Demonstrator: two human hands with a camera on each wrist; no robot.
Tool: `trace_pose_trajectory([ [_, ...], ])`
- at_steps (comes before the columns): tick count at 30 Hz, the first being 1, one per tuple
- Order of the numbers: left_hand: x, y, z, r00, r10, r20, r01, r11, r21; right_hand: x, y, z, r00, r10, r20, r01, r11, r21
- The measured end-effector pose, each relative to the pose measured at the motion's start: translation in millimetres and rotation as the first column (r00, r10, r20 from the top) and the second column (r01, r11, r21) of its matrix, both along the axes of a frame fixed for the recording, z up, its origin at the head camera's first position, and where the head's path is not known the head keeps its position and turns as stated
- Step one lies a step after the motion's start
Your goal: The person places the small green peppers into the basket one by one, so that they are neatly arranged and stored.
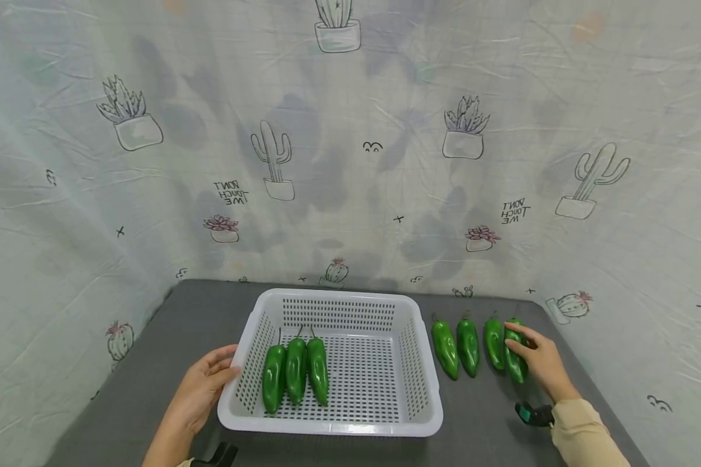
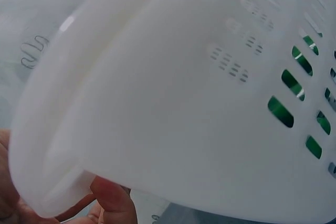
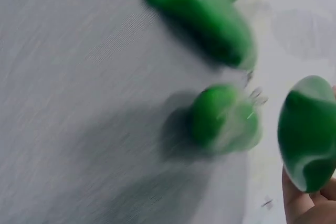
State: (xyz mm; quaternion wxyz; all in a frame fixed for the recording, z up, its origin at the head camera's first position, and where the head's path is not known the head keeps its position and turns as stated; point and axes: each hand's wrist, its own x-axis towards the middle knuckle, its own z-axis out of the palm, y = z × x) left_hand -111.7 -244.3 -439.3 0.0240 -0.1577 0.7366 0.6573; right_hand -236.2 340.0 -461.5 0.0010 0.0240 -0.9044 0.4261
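My left hand [image 1: 201, 386] grips the left rim of a white perforated plastic basket [image 1: 333, 428]. In the left wrist view, fingers [image 2: 113, 200] curl at the underside of the basket's rim [image 2: 47, 182]. Three glossy green peppers [image 1: 296, 373] lie side by side in the basket's left half, stems toward the back. Right of the basket, my right hand [image 1: 540, 363] holds a green pepper [image 1: 515, 363] between thumb and fingers. That pepper [image 3: 310, 135] shows large at the right edge of the right wrist view, raised off the table with its tip toward the camera.
Three more green peppers [image 1: 468, 346] lie in a row on the dark grey table [image 1: 473, 421], between the basket and my right hand. Behind and beside the table hangs a pale sheet [image 1: 350, 214] printed with potted cacti.
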Motion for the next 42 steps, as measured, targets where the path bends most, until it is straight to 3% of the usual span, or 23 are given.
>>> trace_pose_trajectory([
  [5, 0.3, 0.0, 0.7, 1.0, 0.002, 0.0, -0.002, 1.0, 0.0, -5.6, -17, 18.0, 0.998, 0.035, -0.054, -0.038, 0.998, -0.054],
  [11, 0.8, 1.0, 1.1, 1.0, 0.004, 0.002, -0.004, 1.0, -0.004, -9.1, -42, 37.9, 0.989, 0.072, -0.133, -0.079, 0.996, -0.046],
  [20, 0.8, 0.6, -0.1, 1.0, 0.008, 0.007, -0.008, 1.0, -0.007, -5.1, -88, 72.0, 0.953, 0.15, -0.263, -0.172, 0.983, -0.061],
  [22, 0.4, 0.3, -0.3, 1.0, 0.008, 0.009, -0.008, 1.0, -0.006, -10.7, -93, 70.7, 0.945, 0.175, -0.275, -0.204, 0.976, -0.081],
  [33, -0.3, 0.8, -0.2, 1.0, 0.004, -0.003, -0.004, 1.0, -0.006, -12.7, -136, 87.6, 0.927, 0.282, -0.246, -0.328, 0.93, -0.168],
  [42, 0.0, 1.0, -0.8, 1.0, 0.004, -0.002, -0.004, 1.0, -0.003, -13.1, -171, 88.1, 0.905, 0.365, -0.22, -0.418, 0.86, -0.292],
])
